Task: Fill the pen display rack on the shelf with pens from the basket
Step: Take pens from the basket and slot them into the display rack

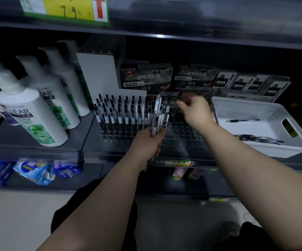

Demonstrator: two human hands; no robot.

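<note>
The left hand (149, 142), arm stretched forward, grips a bundle of clear-barrelled pens (157, 113), long axes upright. Just right of it, the right hand (194, 109) pinches one dark pen (175, 105) near-vertical above the clear perforated rack (181, 133); the white plastic basket (300, 142) sits right of that hand

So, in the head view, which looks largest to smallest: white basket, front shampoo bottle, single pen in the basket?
1. White perforated plastic basket.
2. Front white CLEAR shampoo bottle, not far behind.
3. Slim black pen lying alone.

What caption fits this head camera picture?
Left hand grips spare pens; right hand holds one pen over the rack.
</note>
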